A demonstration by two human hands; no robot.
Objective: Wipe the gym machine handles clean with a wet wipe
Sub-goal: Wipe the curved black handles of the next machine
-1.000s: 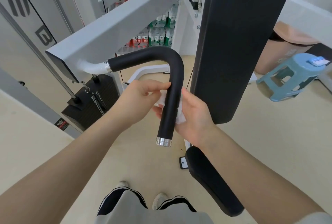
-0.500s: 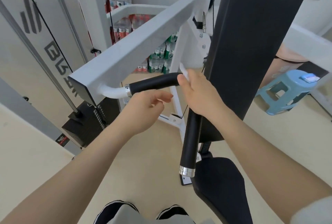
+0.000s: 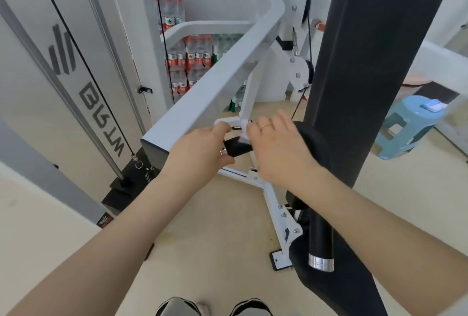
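The black padded handle (image 3: pixel 236 148) runs out from the white machine arm (image 3: pixel 215 87), bends, and drops to a chrome end cap (image 3: pixel 321 262). My left hand (image 3: pixel 200 155) grips the handle's horizontal part near the arm, thumb on top and fingers curled beneath. My right hand (image 3: pixel 278 150) is draped over the handle just right of it, up to the bend. It presses the white wet wipe (image 3: pixel 244 138) against the handle, and only a small corner of the wipe shows between the two hands.
A tall black back pad (image 3: pixel 367 62) rises just right of my hands, with the black seat pad (image 3: pixel 329 288) below. A blue plastic stool (image 3: pixel 410 125) stands at the right. Packs of water bottles (image 3: pixel 192 57) sit behind the machine, and a weight stack (image 3: pixel 131 179) at the left.
My right hand slid the wipe from the vertical part up round the bend onto the horizontal part. My left hand moved from beside the handle to gripping it near the arm. My view tilted.
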